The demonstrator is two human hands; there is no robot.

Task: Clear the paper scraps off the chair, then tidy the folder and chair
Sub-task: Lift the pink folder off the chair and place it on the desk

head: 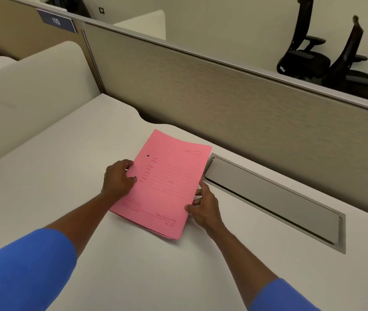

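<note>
A pink folder point(167, 182) lies closed on the white desk point(66, 167), slightly askew, its printed cover facing up. My left hand point(118, 178) grips the folder's left edge, thumb on top of the cover. My right hand point(203, 205) touches the folder's right edge with its fingertips, fingers spread. No paper scraps show in this view, and the chair of the task is not in sight close by.
A grey cable-tray lid point(275, 200) is set into the desk just right of the folder. A tan partition panel point(223, 90) runs behind the desk. Two black office chairs point(313, 55) stand beyond the partition. A cream side divider point(33, 90) rises at the left.
</note>
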